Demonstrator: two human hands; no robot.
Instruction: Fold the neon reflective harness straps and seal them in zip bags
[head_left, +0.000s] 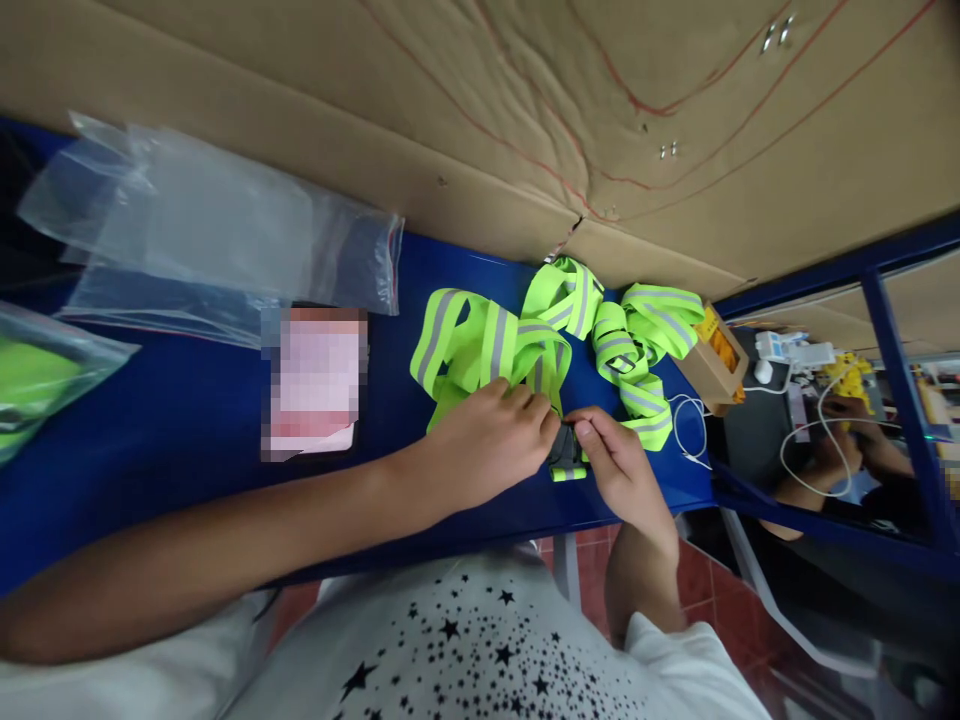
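Observation:
Both hands meet at a black plastic buckle [564,447] on a neon yellow-green reflective strap. My left hand [499,435] is closed, fingers curled over the buckle's upper side and hiding part of it. From the other side my right hand [619,462] pinches the buckle's edge between thumb and fingers. A short folded end of the strap shows just below the buckle. The loose loops of a reflective strap [495,345] with a grey stripe lie right behind my left hand. More bundled reflective straps [637,335] rest beyond my right hand.
Clear zip bags [217,230] lie at the back left of the blue table [202,400], near a phone [319,380]. A bag with a green item [45,385] sits far left. At right are a small cardboard box [712,365], a white cable [679,430] and another person's arms [817,470] beyond a blue frame.

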